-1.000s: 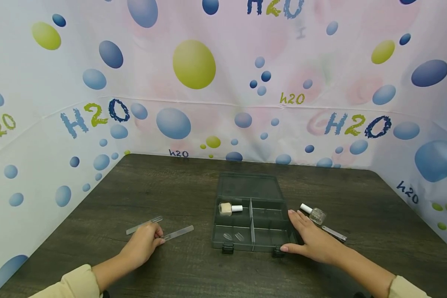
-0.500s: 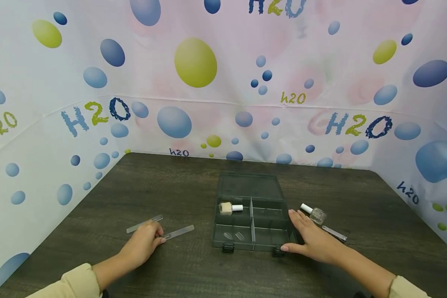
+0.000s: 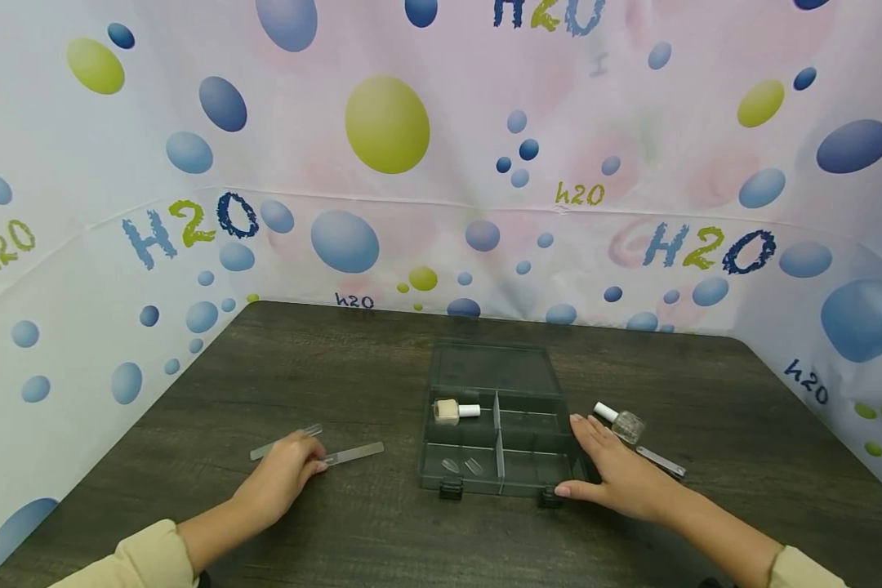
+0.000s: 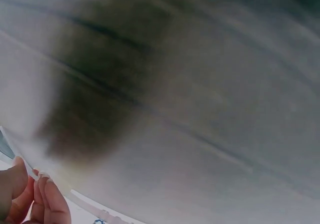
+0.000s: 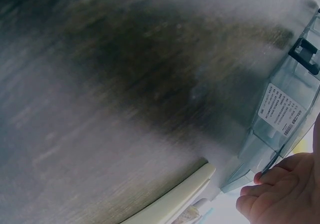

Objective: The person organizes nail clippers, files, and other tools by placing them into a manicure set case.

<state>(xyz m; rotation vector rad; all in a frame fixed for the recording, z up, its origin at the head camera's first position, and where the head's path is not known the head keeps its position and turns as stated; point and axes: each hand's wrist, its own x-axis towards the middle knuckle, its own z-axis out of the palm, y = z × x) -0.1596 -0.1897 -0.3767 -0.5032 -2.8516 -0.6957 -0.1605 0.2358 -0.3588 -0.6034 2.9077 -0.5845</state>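
My left hand (image 3: 279,474) pinches the near end of a flat greyish nail file (image 3: 356,453) between thumb and fingertips. A second, similar file (image 3: 263,451) with a clear end lies behind that hand, partly hidden by it. In the left wrist view, the fingers (image 4: 50,204) show at the lower left corner. My right hand (image 3: 625,478) rests along the right side of a dark translucent divided box (image 3: 459,490), fingers extended, thumb near a front latch (image 3: 550,496). Inside the box are a beige nail polish bottle (image 3: 447,412) and two small clear nail-shaped pieces (image 3: 474,466).
Right of the box lie a glittery clear polish bottle (image 3: 627,426) with a white cap and a nail clipper (image 3: 660,461). The box's lid (image 3: 492,367) is laid back behind it. A patterned curtain (image 3: 441,245) borders the dark wooden table (image 3: 382,531).
The left hand has raised the near end of its nail file slightly, so the file lies at a flatter angle in view. The right hand and box stay put.
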